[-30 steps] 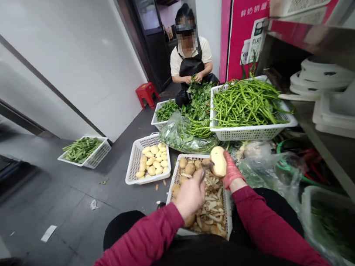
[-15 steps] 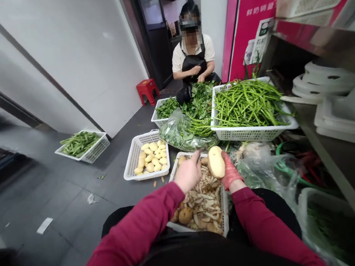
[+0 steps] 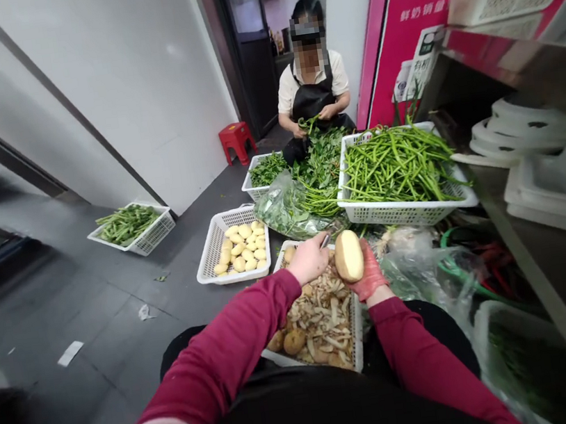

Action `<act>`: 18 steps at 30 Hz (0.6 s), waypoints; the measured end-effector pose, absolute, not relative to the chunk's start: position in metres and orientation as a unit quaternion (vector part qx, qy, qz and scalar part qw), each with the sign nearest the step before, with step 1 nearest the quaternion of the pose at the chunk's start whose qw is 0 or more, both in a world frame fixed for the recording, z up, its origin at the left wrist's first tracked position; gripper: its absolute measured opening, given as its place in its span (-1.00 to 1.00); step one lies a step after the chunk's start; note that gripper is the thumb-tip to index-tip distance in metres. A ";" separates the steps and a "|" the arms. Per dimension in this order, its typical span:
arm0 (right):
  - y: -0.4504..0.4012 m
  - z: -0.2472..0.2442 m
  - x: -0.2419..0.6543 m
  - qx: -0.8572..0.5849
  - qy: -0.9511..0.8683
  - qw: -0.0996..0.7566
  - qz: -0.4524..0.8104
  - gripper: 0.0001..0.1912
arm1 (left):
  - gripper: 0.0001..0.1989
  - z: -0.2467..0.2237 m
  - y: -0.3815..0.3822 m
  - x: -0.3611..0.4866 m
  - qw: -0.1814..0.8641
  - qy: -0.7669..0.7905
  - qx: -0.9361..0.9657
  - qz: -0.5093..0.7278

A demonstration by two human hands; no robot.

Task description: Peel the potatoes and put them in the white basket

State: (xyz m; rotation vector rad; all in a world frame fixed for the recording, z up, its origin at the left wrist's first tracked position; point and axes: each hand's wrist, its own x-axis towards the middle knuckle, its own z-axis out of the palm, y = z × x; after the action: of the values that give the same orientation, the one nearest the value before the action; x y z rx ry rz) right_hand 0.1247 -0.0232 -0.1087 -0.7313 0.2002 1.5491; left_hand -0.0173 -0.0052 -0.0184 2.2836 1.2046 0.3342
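Observation:
My left hand (image 3: 309, 260) is bare and closed around a peeler (image 3: 325, 240); only its metal end shows past the fingers. Just right of it, a large potato (image 3: 349, 256) is held upright, with a pale peeled strip facing me and brown skin along its left side. My right hand (image 3: 369, 271), in a reddish glove, grips that potato from behind and from the right. Below both hands is a white basket (image 3: 358, 342) with a heap of peelings (image 3: 324, 318) and several unpeeled potatoes (image 3: 295, 341).
Peeled potatoes (image 3: 240, 249) fill part of a white basket (image 3: 207, 268) on the left. Ahead, a co-worker (image 3: 313, 92) handles leafy greens (image 3: 322, 157). Long green stalks (image 3: 395, 164) fill a basket at right, near a metal shelf (image 3: 537, 260). A red stool (image 3: 236, 141) stands behind.
The potato has turned, so brown skin now shows on its left side. My left hand has moved right, closer to it. The co-worker's hands have spread apart, holding greens.

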 end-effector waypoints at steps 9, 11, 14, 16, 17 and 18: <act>-0.022 -0.110 0.124 -0.329 0.136 0.649 0.672 -0.47 | -0.50 -0.045 -0.078 -0.053 0.309 0.446 0.836 0.079; -0.023 -0.107 0.129 -0.313 0.108 0.653 0.681 -0.50 | -0.50 -0.029 -0.058 -0.049 0.287 0.449 0.838 0.117; -0.024 -0.104 0.126 -0.290 0.067 0.649 0.700 -0.56 | -0.50 -0.008 -0.021 -0.028 0.222 0.470 0.843 0.136; -0.022 -0.105 0.122 -0.297 0.083 0.662 0.683 -0.58 | -0.50 -0.012 -0.019 -0.019 0.212 0.461 0.856 0.094; -0.020 -0.107 0.121 -0.308 0.103 0.673 0.665 -0.57 | -0.48 -0.019 -0.027 -0.017 0.211 0.459 0.859 0.081; -0.019 -0.109 0.120 -0.326 0.125 0.681 0.644 -0.55 | -0.44 -0.029 -0.039 -0.019 0.211 0.457 0.861 0.072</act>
State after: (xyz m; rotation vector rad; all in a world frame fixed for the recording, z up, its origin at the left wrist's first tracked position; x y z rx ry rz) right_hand 0.1200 -0.0188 -0.1093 -0.7314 0.2802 1.4448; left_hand -0.0190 -0.0390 -0.0290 2.3943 1.2695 0.2005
